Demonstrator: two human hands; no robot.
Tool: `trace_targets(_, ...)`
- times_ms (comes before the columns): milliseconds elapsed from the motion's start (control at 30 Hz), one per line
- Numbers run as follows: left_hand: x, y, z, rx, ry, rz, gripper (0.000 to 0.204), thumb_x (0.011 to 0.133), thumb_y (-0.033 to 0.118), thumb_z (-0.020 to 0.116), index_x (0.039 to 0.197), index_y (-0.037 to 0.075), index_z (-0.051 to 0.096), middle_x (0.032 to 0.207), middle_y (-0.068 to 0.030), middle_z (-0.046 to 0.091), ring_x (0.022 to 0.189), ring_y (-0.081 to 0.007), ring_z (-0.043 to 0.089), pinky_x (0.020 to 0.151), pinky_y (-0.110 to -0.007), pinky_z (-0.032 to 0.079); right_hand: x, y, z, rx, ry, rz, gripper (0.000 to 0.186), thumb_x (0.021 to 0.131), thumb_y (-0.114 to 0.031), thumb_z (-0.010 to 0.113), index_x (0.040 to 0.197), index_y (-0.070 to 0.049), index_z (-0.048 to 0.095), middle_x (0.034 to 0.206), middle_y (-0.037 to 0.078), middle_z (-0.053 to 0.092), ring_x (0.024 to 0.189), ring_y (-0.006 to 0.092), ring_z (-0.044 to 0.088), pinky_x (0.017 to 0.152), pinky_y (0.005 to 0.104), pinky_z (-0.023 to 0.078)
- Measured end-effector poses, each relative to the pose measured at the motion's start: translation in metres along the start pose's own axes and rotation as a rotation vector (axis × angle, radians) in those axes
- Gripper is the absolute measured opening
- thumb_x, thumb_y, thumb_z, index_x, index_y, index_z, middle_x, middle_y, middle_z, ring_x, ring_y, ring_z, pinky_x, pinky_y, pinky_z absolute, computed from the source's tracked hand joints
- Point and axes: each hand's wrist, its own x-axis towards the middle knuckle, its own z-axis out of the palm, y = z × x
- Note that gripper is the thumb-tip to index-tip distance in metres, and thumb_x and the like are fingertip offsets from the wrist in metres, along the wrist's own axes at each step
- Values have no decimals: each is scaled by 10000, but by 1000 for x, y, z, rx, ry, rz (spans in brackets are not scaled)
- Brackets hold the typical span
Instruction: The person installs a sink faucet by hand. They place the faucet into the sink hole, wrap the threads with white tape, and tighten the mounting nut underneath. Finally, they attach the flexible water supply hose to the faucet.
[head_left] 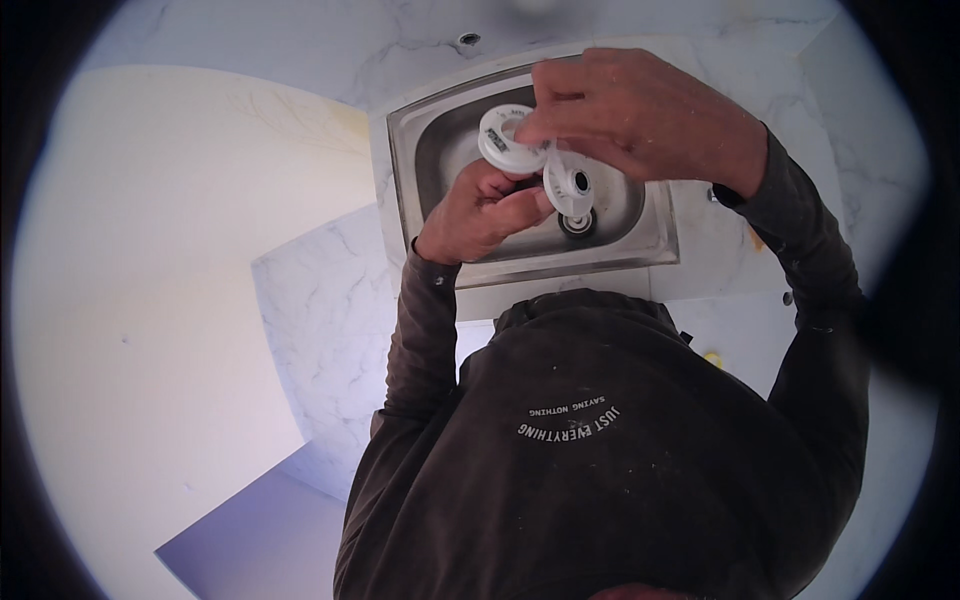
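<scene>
roll point(496, 147), white and ring-shaped, was held over the sink point(560, 269), at eleven o'clock from a white disc-like piece point(562, 194) with a dark centre. the right grip point(655, 115) pinched the roll near its hole; the left grip point(478, 217) clasped the piece from about eight o'clock. the step seemed to be winding from one onto the other, and the next move, i judged, called for steady tension. dark print marked the roll; pale lettering curved across the shirt point(580, 490).
</scene>
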Motion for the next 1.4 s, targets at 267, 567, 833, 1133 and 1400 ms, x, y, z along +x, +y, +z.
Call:
trace_targets(267,5,-6,-5,160,134,83,254,997,165,610,1187,2,656,953,37,636,832,-29,502,735,-215,429,0,17,21,-350,135,58,209,871,-227,698,1074,-179,684,892,13,626,729,256,618,711,380,501)
trace_targets(567,18,-34,-14,333,508,272,208,963,136,657,1129,11,668,840,37,623,732,-32,497,647,-208,430,-28,-2,68,-223,261,361,254,862,-236,754,1079,-122,685,858,16,633,715,236,572,656,350,466)
trace_targets(833,34,-26,-8,775,657,409,240,863,107,719,1095,60,683,804,-55,660,615,-102,566,579,-262,476,-36,-13,50,390,211,686,208,958,-234,691,1016,-35,704,690,2,523,630,105,464,588,289,373)
trace_targets(1133,39,-25,-15,1276,601,472,312,787,119,733,1092,82,686,862,-69,691,610,-176,615,560,-298,501,-28,-16,31,1097,132,941,292,1007,-320,623,1076,-54,722,684,-97,466,597,14,385,552,217,318)
trace_targets(1400,15,1,-9,472,255,260,220,908,117,659,1101,13,684,811,22,626,705,-46,516,634,-234,433,-18,-9,5,639,55,297,204,969,-127,597,1139,-68,694,825,11,544,691,126,510,637,299,414)
